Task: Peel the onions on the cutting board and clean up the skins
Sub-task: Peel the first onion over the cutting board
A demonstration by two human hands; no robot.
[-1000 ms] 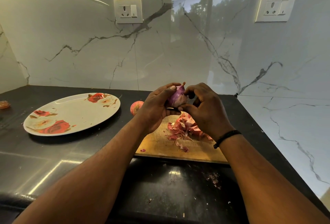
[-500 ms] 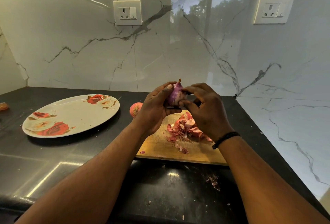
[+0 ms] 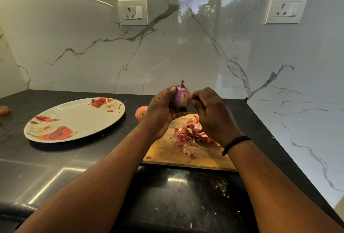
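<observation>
Head view: left hand (image 3: 160,113) grips onion (image 3: 181,96); right hand (image 3: 212,115) seemingly pinches its skin.

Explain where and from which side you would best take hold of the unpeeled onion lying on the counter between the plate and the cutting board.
Probably grip the unpeeled onion across its round middle, coming from above. It sits low on the black counter, and the left hand covers its right side, so the top and the side facing the plate are the open approaches.

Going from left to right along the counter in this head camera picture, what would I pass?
Scrap of onion skin → flowered plate → unpeeled onion → left hand → purple onion → right hand.
</observation>
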